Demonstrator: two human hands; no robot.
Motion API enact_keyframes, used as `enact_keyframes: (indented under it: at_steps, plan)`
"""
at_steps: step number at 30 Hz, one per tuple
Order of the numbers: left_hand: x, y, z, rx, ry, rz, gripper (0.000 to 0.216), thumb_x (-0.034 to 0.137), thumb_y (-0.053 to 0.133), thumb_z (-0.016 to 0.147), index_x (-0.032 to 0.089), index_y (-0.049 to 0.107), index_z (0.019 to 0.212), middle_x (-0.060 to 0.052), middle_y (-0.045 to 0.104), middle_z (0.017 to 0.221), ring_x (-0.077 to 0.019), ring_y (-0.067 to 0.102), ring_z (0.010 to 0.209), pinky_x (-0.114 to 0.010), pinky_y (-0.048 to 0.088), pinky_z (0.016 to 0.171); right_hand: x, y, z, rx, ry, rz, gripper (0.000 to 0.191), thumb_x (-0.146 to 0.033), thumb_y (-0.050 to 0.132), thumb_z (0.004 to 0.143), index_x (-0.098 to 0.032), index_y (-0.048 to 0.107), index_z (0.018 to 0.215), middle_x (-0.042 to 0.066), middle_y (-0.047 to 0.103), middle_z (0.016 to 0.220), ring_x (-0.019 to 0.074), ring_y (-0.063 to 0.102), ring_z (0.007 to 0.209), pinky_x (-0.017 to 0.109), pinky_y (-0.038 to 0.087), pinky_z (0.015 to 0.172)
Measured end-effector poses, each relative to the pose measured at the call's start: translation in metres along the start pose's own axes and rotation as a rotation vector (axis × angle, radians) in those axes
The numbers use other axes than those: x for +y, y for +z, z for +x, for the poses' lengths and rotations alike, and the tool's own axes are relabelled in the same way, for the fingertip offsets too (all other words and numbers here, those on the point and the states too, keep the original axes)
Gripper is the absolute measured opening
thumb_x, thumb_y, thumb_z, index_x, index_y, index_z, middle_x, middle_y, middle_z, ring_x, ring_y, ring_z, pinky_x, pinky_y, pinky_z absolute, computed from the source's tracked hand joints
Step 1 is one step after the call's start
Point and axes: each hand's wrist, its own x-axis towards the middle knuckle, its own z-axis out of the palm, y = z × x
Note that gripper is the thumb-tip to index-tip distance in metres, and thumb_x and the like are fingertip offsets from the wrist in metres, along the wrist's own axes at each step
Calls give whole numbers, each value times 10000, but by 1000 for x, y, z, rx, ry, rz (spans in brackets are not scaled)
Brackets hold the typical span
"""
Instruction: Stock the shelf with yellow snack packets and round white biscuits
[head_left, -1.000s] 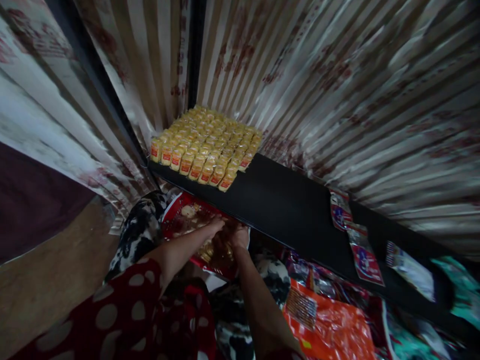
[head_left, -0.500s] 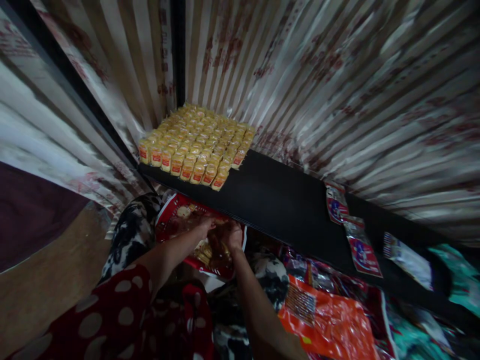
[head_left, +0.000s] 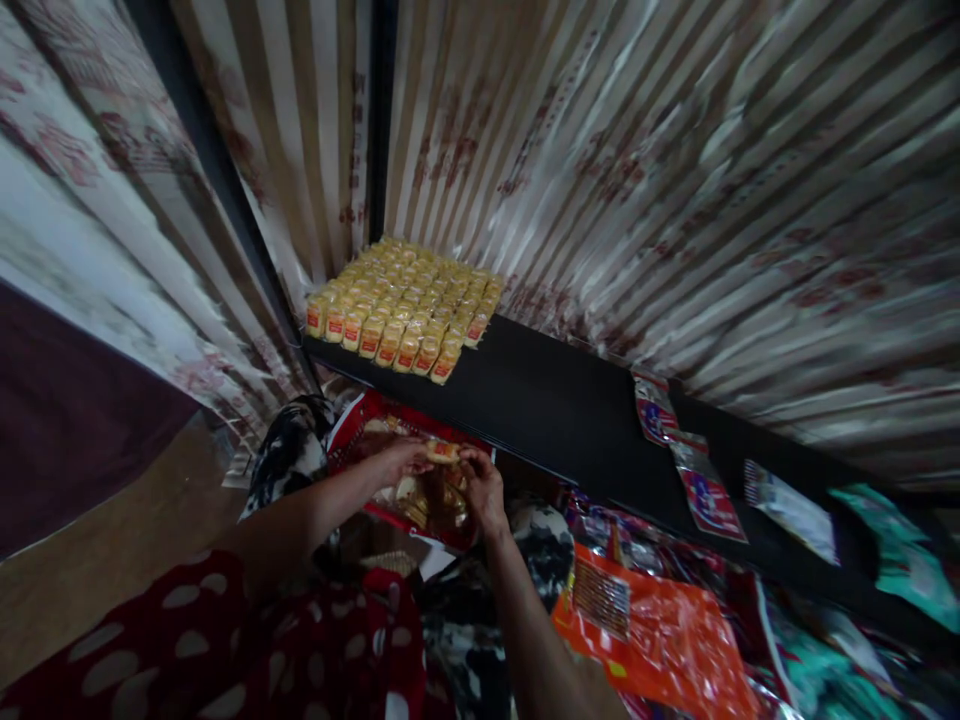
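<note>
A small yellow snack packet with a red label (head_left: 442, 452) is held by its ends between my two hands. My left hand (head_left: 405, 459) pinches its left end, and the fingers of my right hand (head_left: 483, 486) close on its right end. Below them is a red basket (head_left: 346, 432) with more wrapped snacks inside, partly hidden by my hands and forearms. On the black shelf (head_left: 540, 390) just beyond, many similar yellow packets (head_left: 401, 310) stand upright in tight rows.
Farther right on the shelf lie two red-and-blue packets (head_left: 705, 488), a white packet (head_left: 791, 512) and a teal packet (head_left: 900, 555). Below the shelf, an orange bag (head_left: 660, 630) rests on other packaged goods. Striped, wrinkled sheeting (head_left: 600, 160) covers the shelf's back.
My hands have come up from inside the basket, and the yellow snack packet now shows between them. The view has shifted slightly.
</note>
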Motion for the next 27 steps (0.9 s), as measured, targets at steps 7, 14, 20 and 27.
enact_keyframes:
  at_steps: [7, 14, 20, 27]
  plan:
    - [19, 13, -31, -179, 98, -203, 272, 16, 674, 631, 133, 608, 867, -59, 704, 846, -154, 672, 742, -317, 512, 851, -35, 5, -5, 49, 69, 218, 418, -358, 647, 661, -224, 559, 1047, 20, 652, 1016, 177, 609, 908, 328, 475, 836]
    - [30, 53, -31, -43, 179, -253, 249, 34, 641, 693, 159, 578, 899, -48, 677, 875, -158, 658, 830, -373, 480, 910, -58, 15, 3, 99, 83, 339, 463, -431, 657, 676, -224, 533, 1072, 26, 665, 1004, 164, 636, 880, 287, 494, 791]
    - [43, 82, -21, 46, 221, -176, 252, 85, 639, 720, 162, 554, 944, -33, 652, 843, -136, 635, 776, -341, 502, 849, -66, 5, 35, 173, 68, 246, 495, -467, 680, 603, -176, 559, 985, 51, 681, 905, 170, 639, 780, 280, 494, 715]
    - [69, 109, -14, 157, 233, -167, 397, 69, 573, 740, 156, 542, 1125, -83, 667, 996, -160, 635, 883, -277, 517, 807, -63, 2, 92, 239, -27, 193, 455, -407, 663, 580, -170, 559, 954, 21, 652, 816, 149, 608, 733, 278, 476, 728]
